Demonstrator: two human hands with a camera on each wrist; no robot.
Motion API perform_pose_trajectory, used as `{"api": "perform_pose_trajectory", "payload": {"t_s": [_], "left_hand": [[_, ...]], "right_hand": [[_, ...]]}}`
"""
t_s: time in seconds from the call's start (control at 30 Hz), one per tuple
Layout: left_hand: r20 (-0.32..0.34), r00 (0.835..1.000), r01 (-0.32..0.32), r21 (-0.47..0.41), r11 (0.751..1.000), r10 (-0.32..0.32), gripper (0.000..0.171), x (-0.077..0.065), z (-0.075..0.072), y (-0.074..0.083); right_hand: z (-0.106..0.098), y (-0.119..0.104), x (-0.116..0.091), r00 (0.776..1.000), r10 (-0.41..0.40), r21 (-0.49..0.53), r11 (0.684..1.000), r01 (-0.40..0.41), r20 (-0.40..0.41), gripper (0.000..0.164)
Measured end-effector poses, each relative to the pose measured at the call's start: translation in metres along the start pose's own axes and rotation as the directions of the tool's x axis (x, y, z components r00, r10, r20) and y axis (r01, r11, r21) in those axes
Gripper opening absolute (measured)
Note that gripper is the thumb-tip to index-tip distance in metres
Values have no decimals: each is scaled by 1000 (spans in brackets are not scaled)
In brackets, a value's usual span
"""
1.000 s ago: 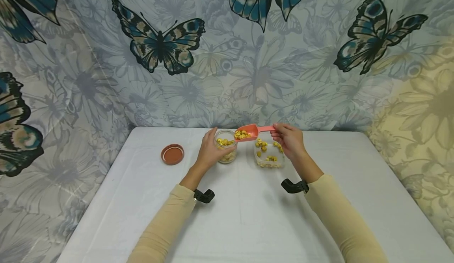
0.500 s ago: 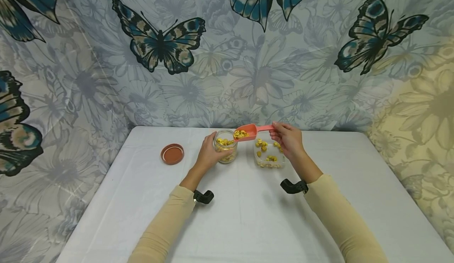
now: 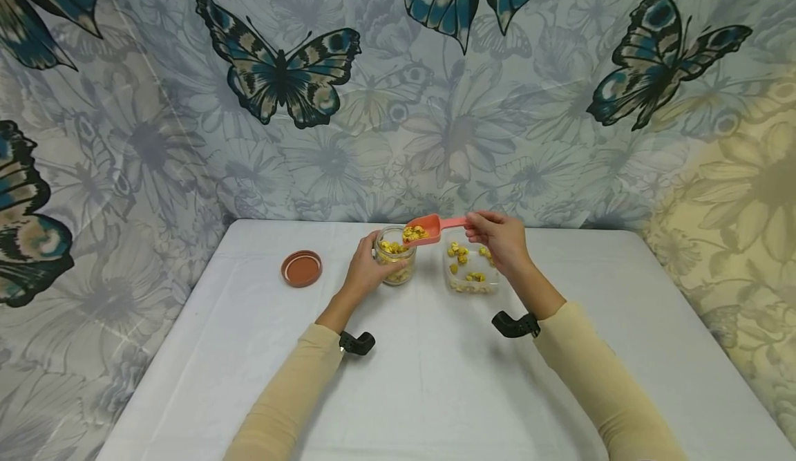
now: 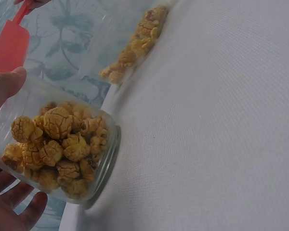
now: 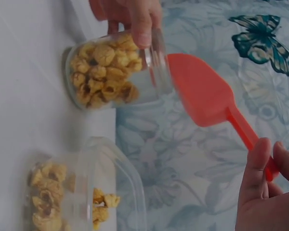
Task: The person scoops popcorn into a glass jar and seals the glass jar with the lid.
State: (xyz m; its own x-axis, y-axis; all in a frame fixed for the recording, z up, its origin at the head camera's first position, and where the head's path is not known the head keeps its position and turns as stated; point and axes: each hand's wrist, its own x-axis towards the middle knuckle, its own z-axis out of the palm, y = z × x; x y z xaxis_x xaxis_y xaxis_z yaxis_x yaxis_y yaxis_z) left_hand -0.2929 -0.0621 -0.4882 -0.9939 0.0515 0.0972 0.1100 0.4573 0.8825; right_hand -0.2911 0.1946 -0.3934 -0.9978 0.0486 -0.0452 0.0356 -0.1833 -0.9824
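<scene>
A glass jar partly filled with caramel popcorn stands upright on the table. My left hand grips its side, thumb on the near side and fingers around the far side. My right hand pinches the handle of a red scoop. The scoop holds popcorn, and its tip is over the jar's mouth at the right rim. Below the right hand a clear plastic container holds some popcorn pieces, seen also in the right wrist view.
A brown lid lies on the white-covered table, left of the jar. Behind the table hangs a butterfly-patterned cloth. The plastic container stands a little to the right of the jar.
My right hand has moved slightly left, bringing the scoop's tip from beside the jar's rim to over its mouth. The left hand stays on the jar, its fingers settled a little lower.
</scene>
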Motion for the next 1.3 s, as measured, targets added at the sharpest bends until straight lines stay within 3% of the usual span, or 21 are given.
{"api": "perform_pose_trajectory", "payload": {"t_s": [0.17, 0.33, 0.53, 0.7, 0.97, 1.3], "left_hand": [[10, 1000, 10, 4, 1000, -10, 93, -2, 0, 1], [2, 1000, 5, 15, 1000, -5, 91, -2, -1, 2], [11, 1000, -3, 0, 1000, 3, 90, 0, -2, 1], [7, 1000, -3, -14, 1000, 3, 89, 0, -2, 1], [3, 1000, -8, -2, 1000, 8, 87, 1, 0, 2], [-12, 1000, -2, -7, 1000, 1, 87, -1, 1, 0]], "right_hand": [[7, -7, 1, 995, -102, -71, 992, 102, 2, 32], [17, -16, 5, 977, -210, -173, 961, 214, 40, 37], [30, -29, 9, 943, -309, -350, 876, 333, 124, 36], [36, -39, 10, 919, -355, -406, 824, 394, 172, 34], [29, -38, 10, 913, -374, -392, 825, 408, 163, 30], [22, -25, 10, 931, -350, -338, 868, 363, 102, 34]]}}
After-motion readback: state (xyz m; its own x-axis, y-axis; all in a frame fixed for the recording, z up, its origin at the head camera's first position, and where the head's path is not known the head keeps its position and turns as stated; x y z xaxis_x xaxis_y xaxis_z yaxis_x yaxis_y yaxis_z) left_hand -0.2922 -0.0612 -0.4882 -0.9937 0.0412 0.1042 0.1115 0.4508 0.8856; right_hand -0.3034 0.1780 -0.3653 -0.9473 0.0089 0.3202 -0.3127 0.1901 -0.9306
